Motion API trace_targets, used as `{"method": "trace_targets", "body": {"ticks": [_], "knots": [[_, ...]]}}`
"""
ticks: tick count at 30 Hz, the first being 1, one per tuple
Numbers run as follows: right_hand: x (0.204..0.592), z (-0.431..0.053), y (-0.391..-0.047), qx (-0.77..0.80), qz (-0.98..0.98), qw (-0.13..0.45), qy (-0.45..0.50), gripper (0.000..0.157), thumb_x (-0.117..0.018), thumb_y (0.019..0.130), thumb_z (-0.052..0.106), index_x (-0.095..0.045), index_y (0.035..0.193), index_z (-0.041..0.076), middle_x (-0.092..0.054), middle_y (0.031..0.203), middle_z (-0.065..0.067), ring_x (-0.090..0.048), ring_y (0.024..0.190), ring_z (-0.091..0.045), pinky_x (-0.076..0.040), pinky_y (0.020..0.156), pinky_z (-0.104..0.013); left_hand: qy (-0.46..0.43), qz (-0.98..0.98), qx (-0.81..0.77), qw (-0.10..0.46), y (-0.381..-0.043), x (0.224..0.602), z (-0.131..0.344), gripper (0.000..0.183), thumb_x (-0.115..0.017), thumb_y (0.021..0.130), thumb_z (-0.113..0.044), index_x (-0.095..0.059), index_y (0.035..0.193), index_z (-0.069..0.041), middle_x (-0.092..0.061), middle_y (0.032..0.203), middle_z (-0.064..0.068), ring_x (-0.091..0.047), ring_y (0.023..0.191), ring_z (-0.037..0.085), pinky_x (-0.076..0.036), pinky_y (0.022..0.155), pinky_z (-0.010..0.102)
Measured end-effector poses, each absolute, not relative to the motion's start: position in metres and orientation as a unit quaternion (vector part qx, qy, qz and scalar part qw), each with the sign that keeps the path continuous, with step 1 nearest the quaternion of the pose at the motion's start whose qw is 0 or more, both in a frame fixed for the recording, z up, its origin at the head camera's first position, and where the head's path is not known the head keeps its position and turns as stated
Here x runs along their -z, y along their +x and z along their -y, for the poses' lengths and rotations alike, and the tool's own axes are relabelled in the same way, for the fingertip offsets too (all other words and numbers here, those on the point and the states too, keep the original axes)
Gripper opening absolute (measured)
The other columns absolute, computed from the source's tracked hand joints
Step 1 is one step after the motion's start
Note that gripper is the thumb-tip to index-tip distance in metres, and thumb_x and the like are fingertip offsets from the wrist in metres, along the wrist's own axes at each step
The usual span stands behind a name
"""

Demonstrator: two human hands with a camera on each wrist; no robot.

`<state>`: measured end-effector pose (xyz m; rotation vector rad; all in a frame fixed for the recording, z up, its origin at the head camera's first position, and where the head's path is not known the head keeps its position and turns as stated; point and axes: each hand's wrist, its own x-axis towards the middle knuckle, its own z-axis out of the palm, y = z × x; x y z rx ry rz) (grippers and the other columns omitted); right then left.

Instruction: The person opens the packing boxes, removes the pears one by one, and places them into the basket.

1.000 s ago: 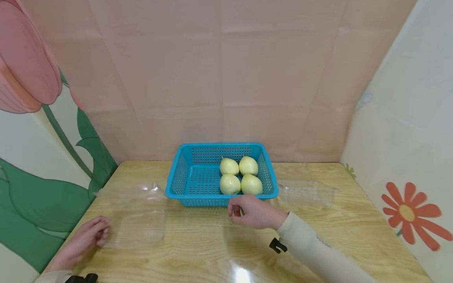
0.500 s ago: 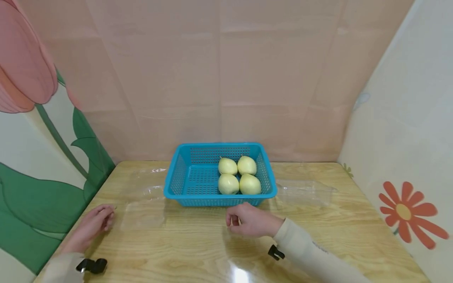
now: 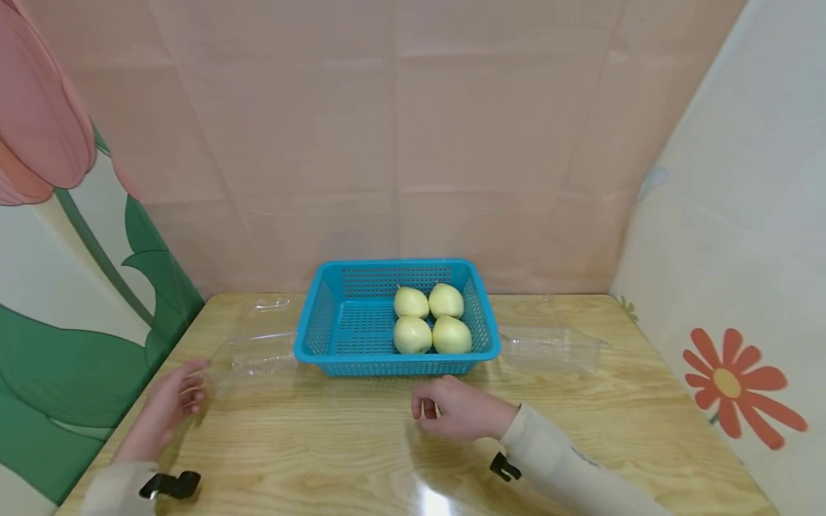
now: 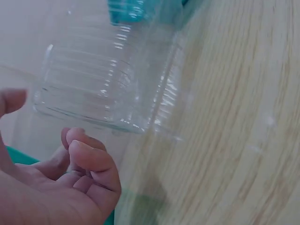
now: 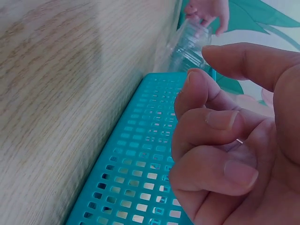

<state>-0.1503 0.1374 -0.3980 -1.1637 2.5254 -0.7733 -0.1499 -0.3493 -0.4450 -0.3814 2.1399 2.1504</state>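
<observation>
On the left of the table, a clear plastic clamshell box (image 3: 254,355) lies beside the basket. My left hand (image 3: 173,401) is at its near left side, thumb and fingers apart with nothing visible between them; in the left wrist view the clear box (image 4: 98,89) appears just past the fingertips. Light contact there cannot be ruled out. My right hand (image 3: 458,408) hovers in front of the blue basket (image 3: 396,368), fingers loosely curled and holding nothing. Several pale yellow-green pears (image 3: 413,335) sit in the basket's right half.
A second clear plastic container (image 3: 555,350) lies right of the basket, its outline faint. The wooden table (image 3: 335,459) meets a pink-beige backdrop (image 3: 400,143) behind, with flower-patterned sheets on both sides.
The clear box on the left has shifted toward the back of the table and settled flatter. My left hand moved forward with it, and its fingers have spread. The right hand has drawn back slightly.
</observation>
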Motion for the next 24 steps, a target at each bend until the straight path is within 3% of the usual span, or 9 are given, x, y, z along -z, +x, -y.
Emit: {"method": "trace_targets", "body": {"ticks": [4,7,15,21,24], "knots": [[0.397,-0.138,-0.149,0.267,-0.867,0.123,-0.403,0.010,-0.068,0.087,0.009,-0.063,0.086,0.018,-0.055,0.071,0.013,-0.048,0.064,0.002,-0.045,0.063,-0.019,-0.118,-0.719,-0.684,0.045,-0.150,0.444,0.345,0.014,-0.053,0.104,-0.033,-0.062,0.096,-0.041,-0.048,0.085,-0.007,-0.051,0.068,0.006,-0.045,0.059,0.023],[0.397,-0.138,-0.149,0.266,-0.865,0.116,-0.408,0.010,-0.068,0.087,0.009,-0.063,0.085,0.017,-0.055,0.071,0.013,-0.049,0.064,0.002,-0.045,0.064,-0.019,-0.130,-0.720,-0.681,0.043,-0.153,0.443,0.343,0.003,-0.056,0.102,-0.035,-0.059,0.101,-0.034,-0.050,0.087,-0.008,-0.051,0.069,0.004,-0.046,0.060,0.022],[0.400,-0.139,-0.148,0.261,-0.865,0.106,-0.415,0.009,-0.068,0.086,0.009,-0.063,0.084,0.017,-0.053,0.070,0.014,-0.049,0.065,0.002,-0.045,0.068,-0.019,-0.186,-0.687,-0.703,0.011,-0.163,0.441,0.341,0.008,-0.059,0.101,-0.033,-0.060,0.100,-0.025,-0.056,0.087,-0.012,-0.052,0.070,0.002,-0.047,0.060,0.020],[0.400,-0.144,-0.148,0.270,-0.867,0.105,-0.406,0.010,-0.068,0.087,0.011,-0.062,0.085,0.019,-0.053,0.070,0.014,-0.049,0.066,0.001,-0.045,0.065,-0.020,-0.208,-0.703,-0.680,0.007,-0.169,0.442,0.338,0.051,-0.055,0.102,-0.039,-0.042,0.137,-0.004,-0.058,0.087,-0.016,-0.052,0.074,0.003,-0.047,0.062,0.019],[0.397,-0.148,-0.149,0.272,-0.869,0.101,-0.401,0.010,-0.067,0.088,0.011,-0.063,0.086,0.019,-0.054,0.070,0.014,-0.048,0.062,0.001,-0.045,0.065,-0.021,-0.206,-0.705,-0.679,0.005,-0.170,0.441,0.338,0.056,-0.054,0.102,-0.041,-0.040,0.140,-0.002,-0.060,0.087,-0.018,-0.054,0.076,0.004,-0.047,0.062,0.019]]}}
